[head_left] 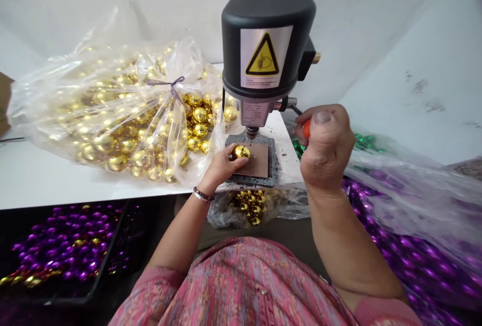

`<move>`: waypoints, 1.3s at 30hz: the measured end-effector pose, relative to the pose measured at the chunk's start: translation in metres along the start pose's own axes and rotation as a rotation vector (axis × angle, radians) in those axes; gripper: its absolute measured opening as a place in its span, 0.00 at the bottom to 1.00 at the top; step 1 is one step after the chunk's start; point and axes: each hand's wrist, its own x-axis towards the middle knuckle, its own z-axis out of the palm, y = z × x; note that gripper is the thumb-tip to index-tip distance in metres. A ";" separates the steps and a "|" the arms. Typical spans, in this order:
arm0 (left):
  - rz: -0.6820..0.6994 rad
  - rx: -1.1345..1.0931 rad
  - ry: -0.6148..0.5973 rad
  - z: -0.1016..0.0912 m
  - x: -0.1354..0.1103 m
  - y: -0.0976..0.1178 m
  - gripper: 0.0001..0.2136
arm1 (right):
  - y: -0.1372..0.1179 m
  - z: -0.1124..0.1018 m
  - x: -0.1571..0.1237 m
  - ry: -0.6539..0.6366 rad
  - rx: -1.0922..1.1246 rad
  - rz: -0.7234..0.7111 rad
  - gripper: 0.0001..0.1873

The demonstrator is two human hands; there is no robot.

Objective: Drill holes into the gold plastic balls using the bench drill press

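Observation:
A small black bench drill press (pixel 268 39) stands on a white table, its chuck over a brown board (pixel 259 163) on the grey drill base. My left hand (pixel 222 165) pinches a shiny gold ball (pixel 241 151) on that board, just left of and below the chuck. My right hand (pixel 326 145) is closed in a fist around the orange knob (pixel 306 128) of the drill's feed lever, to the right of the machine.
A large clear plastic bag of gold balls (pixel 124 115) lies on the white table (pixel 37 180) to the left. Another bag of gold balls (pixel 250 205) hangs under the table edge. Purple balls fill a tray (pixel 64 245) lower left and a bag (pixel 414 255) at the right, with green ones (pixel 363 141) behind.

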 end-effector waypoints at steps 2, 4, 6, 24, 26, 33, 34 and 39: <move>0.010 0.026 0.006 0.002 0.002 0.003 0.21 | 0.000 0.000 0.000 0.002 -0.003 0.001 0.21; -0.002 0.061 0.022 0.004 0.004 0.005 0.22 | 0.000 -0.001 -0.001 -0.001 -0.012 -0.006 0.21; 0.002 0.110 0.020 0.006 0.006 0.007 0.23 | 0.000 -0.001 -0.001 -0.008 -0.022 -0.013 0.21; 0.084 0.177 -0.023 0.015 0.020 0.009 0.28 | 0.009 -0.008 -0.013 -0.051 -0.094 -0.135 0.12; 0.081 0.169 -0.013 0.016 0.019 0.009 0.28 | 0.010 -0.008 -0.015 -0.050 -0.116 -0.144 0.12; 0.078 0.204 0.029 0.019 0.018 0.005 0.29 | 0.020 -0.006 -0.025 -0.017 -0.129 -0.172 0.11; 0.075 0.200 0.030 0.020 0.017 0.004 0.29 | 0.023 -0.005 -0.027 -0.014 -0.126 -0.169 0.10; 0.074 0.188 0.017 0.020 0.017 0.003 0.29 | 0.041 0.000 -0.039 0.012 -0.057 -0.132 0.08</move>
